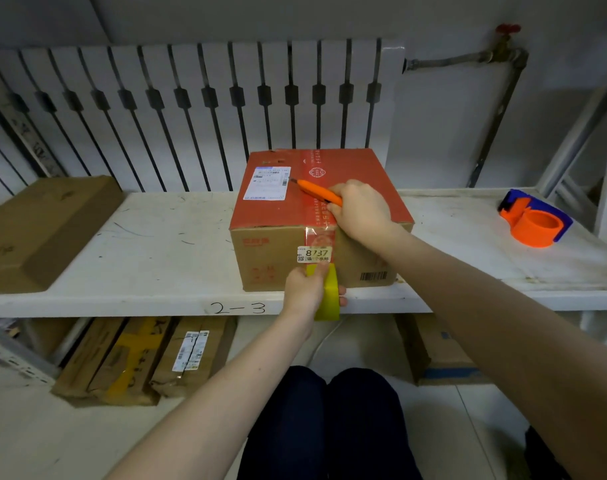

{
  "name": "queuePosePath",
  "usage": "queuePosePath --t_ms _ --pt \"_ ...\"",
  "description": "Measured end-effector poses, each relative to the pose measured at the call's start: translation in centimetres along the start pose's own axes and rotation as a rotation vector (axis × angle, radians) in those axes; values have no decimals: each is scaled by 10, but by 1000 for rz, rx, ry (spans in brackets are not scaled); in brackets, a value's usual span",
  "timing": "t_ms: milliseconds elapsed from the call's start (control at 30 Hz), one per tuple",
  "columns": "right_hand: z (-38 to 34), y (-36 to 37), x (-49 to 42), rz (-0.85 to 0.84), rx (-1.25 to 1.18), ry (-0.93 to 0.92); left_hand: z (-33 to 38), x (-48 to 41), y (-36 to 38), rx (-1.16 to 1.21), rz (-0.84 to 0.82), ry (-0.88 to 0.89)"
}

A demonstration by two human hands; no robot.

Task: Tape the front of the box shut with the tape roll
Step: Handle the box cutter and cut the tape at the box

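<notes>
Resting on scuffed white shelf (149, 258), box (271, 216), radiator (191, 98) behind, cartons (139, 358) underneath

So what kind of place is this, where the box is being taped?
Probably a parcel storeroom or pickup point: the white shelf carries a handwritten "2-3" mark, the box bears a shipping label and a numbered sticker, and more labelled cartons lie on the floor underneath.

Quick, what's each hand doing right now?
Left hand: grips the yellow tape roll against the box.
Right hand: grips the orange knife.
</notes>
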State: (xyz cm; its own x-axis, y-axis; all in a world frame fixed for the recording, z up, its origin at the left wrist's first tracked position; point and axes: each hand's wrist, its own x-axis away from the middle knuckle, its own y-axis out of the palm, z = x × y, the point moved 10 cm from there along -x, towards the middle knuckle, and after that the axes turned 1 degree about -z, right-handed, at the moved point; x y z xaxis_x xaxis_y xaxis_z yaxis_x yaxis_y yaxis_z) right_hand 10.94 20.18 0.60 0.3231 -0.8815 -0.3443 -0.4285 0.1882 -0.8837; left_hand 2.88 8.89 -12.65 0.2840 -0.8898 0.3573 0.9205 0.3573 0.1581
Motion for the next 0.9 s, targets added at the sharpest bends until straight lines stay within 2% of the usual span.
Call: queuePosePath --t_ms 167,400,567,733,900 --pt "0 -10 4 38 7 16 7 -2 -13 -78 64 12" --pt "10 -36 22 118 -192 32 17 0 -11 -80 50 48" --pt "5 -36 39 -21 -240 -36 17 -2 -11 -15 54 62" --pt "2 -24 57 -111 37 -130 13 -6 -17 14 78 50" --pt "5 -28 64 -136 199 -209 16 -7 -17 -15 95 54"
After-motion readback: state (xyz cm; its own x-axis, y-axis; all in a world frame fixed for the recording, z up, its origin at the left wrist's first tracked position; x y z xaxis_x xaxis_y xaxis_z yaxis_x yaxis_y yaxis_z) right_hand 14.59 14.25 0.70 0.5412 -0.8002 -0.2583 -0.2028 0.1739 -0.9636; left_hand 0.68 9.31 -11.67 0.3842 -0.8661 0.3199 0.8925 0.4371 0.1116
